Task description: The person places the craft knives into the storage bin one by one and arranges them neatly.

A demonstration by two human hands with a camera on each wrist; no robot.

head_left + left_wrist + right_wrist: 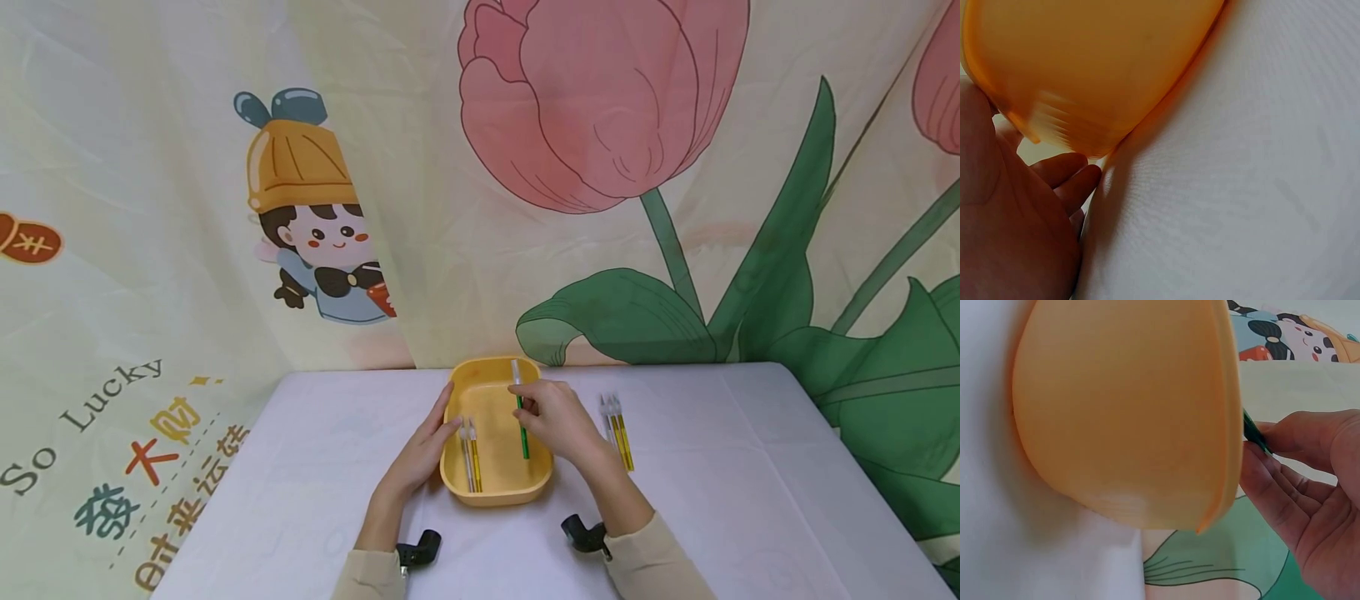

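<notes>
A yellow tray stands at the far middle of the table. My left hand holds its left side, thumb over the rim and fingers along the outer wall. Over the tray's right half, my right hand pinches a slim green pen with a pale upper end. The right wrist view shows the green pen between thumb and fingertips, its rest hidden by the tray wall. A silver pen and a yellow pen lie side by side inside the tray, at left.
Several pens, yellow and silver with pale ends, lie together on the white tablecloth right of the tray. A printed cloth backdrop hangs behind the table's far edge, close to the tray.
</notes>
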